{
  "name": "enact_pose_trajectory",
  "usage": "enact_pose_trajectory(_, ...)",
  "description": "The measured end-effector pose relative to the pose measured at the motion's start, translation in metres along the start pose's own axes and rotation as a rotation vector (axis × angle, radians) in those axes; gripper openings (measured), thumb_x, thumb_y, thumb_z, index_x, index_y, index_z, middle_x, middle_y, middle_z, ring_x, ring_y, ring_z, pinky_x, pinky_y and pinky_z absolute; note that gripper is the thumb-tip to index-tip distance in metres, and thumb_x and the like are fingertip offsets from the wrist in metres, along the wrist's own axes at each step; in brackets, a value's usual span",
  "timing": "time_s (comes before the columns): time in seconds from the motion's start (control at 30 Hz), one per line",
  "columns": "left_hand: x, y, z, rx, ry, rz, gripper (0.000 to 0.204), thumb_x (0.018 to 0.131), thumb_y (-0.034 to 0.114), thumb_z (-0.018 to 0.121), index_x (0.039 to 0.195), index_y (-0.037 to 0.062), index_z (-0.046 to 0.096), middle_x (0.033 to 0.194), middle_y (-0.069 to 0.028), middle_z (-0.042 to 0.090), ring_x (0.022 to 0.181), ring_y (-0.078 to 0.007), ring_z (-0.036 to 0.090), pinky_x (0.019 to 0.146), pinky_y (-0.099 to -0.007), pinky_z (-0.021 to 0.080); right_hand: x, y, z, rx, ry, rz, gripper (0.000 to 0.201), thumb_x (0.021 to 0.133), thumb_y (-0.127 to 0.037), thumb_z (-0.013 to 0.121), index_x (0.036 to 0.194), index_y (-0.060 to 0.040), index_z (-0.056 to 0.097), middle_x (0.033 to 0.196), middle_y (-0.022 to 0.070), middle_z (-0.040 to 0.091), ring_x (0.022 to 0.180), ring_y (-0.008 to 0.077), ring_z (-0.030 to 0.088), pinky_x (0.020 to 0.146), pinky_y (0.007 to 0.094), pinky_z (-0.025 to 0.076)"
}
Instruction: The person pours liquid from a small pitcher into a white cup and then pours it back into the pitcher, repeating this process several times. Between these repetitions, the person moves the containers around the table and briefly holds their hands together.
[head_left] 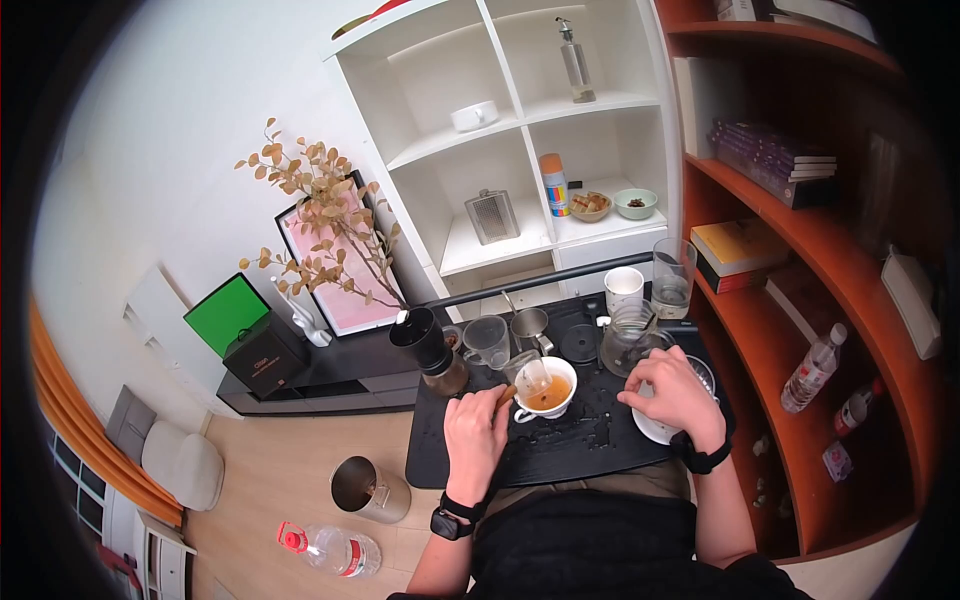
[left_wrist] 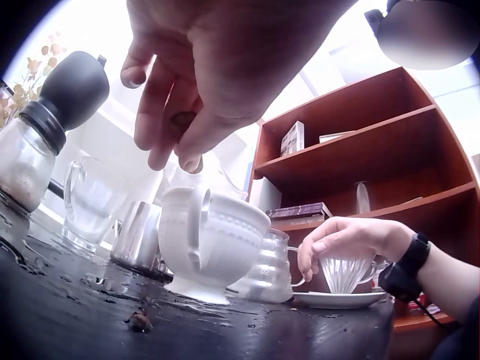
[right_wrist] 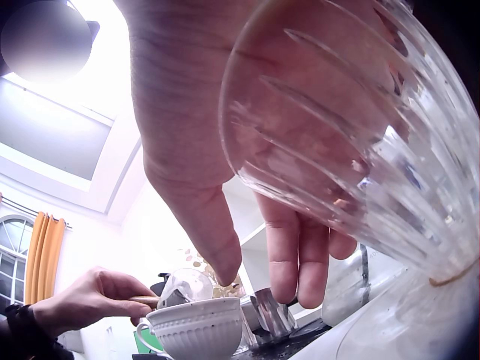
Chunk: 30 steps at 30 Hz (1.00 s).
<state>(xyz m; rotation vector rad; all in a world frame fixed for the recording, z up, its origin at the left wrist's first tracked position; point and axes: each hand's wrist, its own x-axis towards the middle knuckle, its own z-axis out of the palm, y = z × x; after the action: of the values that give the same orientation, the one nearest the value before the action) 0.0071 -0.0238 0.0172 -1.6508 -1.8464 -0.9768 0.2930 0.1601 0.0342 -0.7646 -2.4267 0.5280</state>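
My left hand (head_left: 475,440) pinches the wooden handle (right_wrist: 142,301) of a small clear glass pitcher (head_left: 523,372). The pitcher tilts over the rim of a white cup (left_wrist: 214,247), which has amber liquid (head_left: 549,397) inside. In the left wrist view the pitcher's body is hidden; the round handle end (left_wrist: 181,120) shows between the fingers. My right hand (head_left: 675,388) hovers with loosely bent fingers above a white saucer (head_left: 655,431). A ribbed clear glass (right_wrist: 352,157) on that saucer stands close beside the palm, with nothing gripped.
On the wet black tray (head_left: 600,455) stand a coffee grinder (head_left: 425,345), a glass mug (head_left: 487,342), a metal jug (head_left: 530,328), a glass server (head_left: 625,345) and a paper cup (head_left: 624,290). A metal bin (head_left: 370,490) and water bottle (head_left: 340,552) are on the floor.
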Motion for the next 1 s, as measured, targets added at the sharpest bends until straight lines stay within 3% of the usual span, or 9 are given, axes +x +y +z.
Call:
enact_pose_trajectory(0.23,-0.002,0.001,-0.004,-0.061,0.048,-0.083,0.025,0.096,0.008,0.089,0.120,0.0055,0.085,0.096,-0.0091,0.082,0.087,-0.0262,0.074,0.082,-0.0405,0.050,-0.001,-0.001,-0.001,-0.009,0.001,0.001,0.023,0.091,-0.030,0.093,0.088,-0.0079,0.087,0.089,0.0068,0.079,0.101,0.0253,0.071,0.104,0.0410,0.047)
enact_pose_trajectory(0.33,-0.004,-0.002,-0.007,-0.139,0.066,-0.207,0.023,0.097,0.012,0.090,0.119,0.0051,0.087,0.089,-0.0085,0.081,0.084,-0.0246,0.072,0.079,-0.0405,0.051,0.000,-0.002,-0.001,-0.011,-0.002,0.006,0.023,0.091,-0.030,0.094,0.088,-0.0080,0.087,0.089,0.0070,0.079,0.102,0.0255,0.071,0.104,0.0413,0.047)
enact_pose_trajectory(0.4,-0.006,-0.007,-0.010,-0.217,0.030,-0.388,0.022,0.099,0.016,0.091,0.118,0.0052,0.088,0.086,-0.0083,0.080,0.080,-0.0235,0.069,0.076,-0.0414,0.052,0.000,-0.001,0.000,-0.009,0.000,0.004,0.023,0.090,-0.030,0.094,0.088,-0.0081,0.087,0.089,0.0072,0.079,0.102,0.0256,0.071,0.104,0.0413,0.047)
enact_pose_trajectory(0.47,-0.010,-0.021,-0.007,-0.231,0.046,-0.385,0.020,0.102,0.016,0.089,0.119,0.0057,0.088,0.085,-0.0081,0.082,0.072,-0.0204,0.066,0.070,-0.0382,0.051,0.000,-0.001,0.000,-0.007,0.002,0.003,0.023,0.090,-0.030,0.094,0.088,-0.0082,0.087,0.090,0.0074,0.079,0.102,0.0258,0.071,0.104,0.0413,0.047)
enact_pose_trajectory(0.57,-0.012,-0.032,-0.008,-0.452,0.031,-0.549,0.021,0.108,0.016,0.082,0.121,-0.0002,0.086,0.082,-0.0061,0.085,0.063,-0.0094,0.062,0.062,-0.0301,0.046,0.000,-0.002,-0.001,-0.005,-0.005,0.010,0.023,0.090,-0.030,0.093,0.088,-0.0081,0.087,0.090,0.0076,0.079,0.103,0.0262,0.071,0.105,0.0414,0.047)
enact_pose_trajectory(0.7,-0.022,-0.048,-0.012,-0.455,-0.023,-0.656,0.024,0.112,0.019,0.078,0.118,-0.0029,0.085,0.080,-0.0051,0.084,0.064,-0.0073,0.062,0.062,-0.0292,0.045,0.001,-0.002,-0.001,-0.015,-0.009,0.019,0.023,0.091,-0.029,0.093,0.088,-0.0080,0.086,0.091,0.0079,0.079,0.103,0.0267,0.071,0.105,0.0416,0.048)
enact_pose_trajectory(0.83,-0.026,-0.051,-0.020,-0.394,-0.117,-0.751,0.027,0.112,0.023,0.077,0.114,-0.0023,0.086,0.079,-0.0051,0.084,0.065,-0.0087,0.064,0.062,-0.0312,0.047,0.001,-0.003,-0.002,-0.014,-0.018,0.033,0.023,0.091,-0.029,0.093,0.088,-0.0078,0.086,0.091,0.0082,0.079,0.104,0.0269,0.072,0.106,0.0419,0.048)
enact_pose_trajectory(1.0,-0.030,-0.055,-0.016,-0.316,-0.243,-0.754,0.033,0.113,0.030,0.075,0.108,0.0001,0.087,0.079,-0.0065,0.084,0.064,-0.0173,0.069,0.066,-0.0374,0.051,0.002,0.000,0.000,-0.015,-0.024,0.033,0.023,0.090,-0.029,0.094,0.088,-0.0078,0.086,0.092,0.0088,0.079,0.104,0.0271,0.072,0.106,0.0421,0.048)
